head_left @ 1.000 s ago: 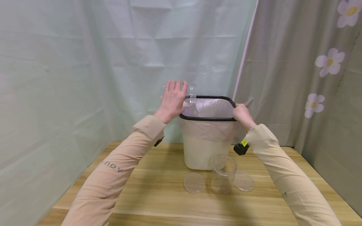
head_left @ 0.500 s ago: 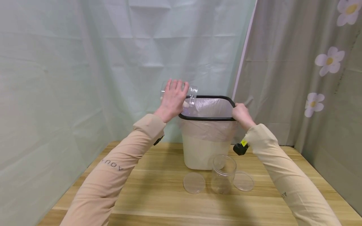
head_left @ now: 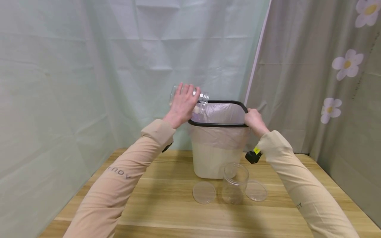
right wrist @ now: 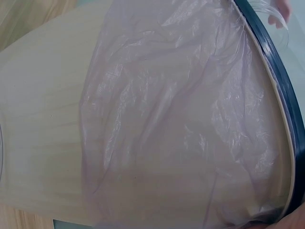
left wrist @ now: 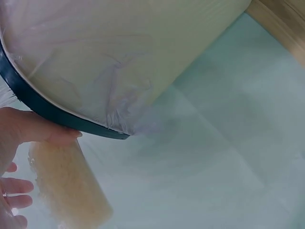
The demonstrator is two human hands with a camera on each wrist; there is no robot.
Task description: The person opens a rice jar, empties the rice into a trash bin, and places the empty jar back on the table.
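My left hand (head_left: 182, 106) grips a clear jar (head_left: 204, 98) from the near side. The jar lies tipped over the left edge of the trash bin, its mouth toward the bin's inside. Pale beige contents (left wrist: 71, 186) show through the jar wall in the left wrist view; their kind is unclear. With its fingers curled over the black rim (head_left: 220, 125), my right hand (head_left: 255, 120) holds the right side of the cream trash bin (head_left: 215, 158). A thin translucent bag (right wrist: 157, 109) lines the bin and hangs over its outside. The bin's bottom is hidden.
A second clear jar (head_left: 233, 191) stands without a lid in front of the bin. Flat clear lids lie on either side of it, a left lid (head_left: 204, 192) and a right lid (head_left: 256, 191). Curtains (head_left: 143, 66) close off the wooden table (head_left: 166, 211) behind.
The jar in my left hand has tipped a little more, its mouth shifting slightly right and down. My right hand and the bin stay nearly where they were.
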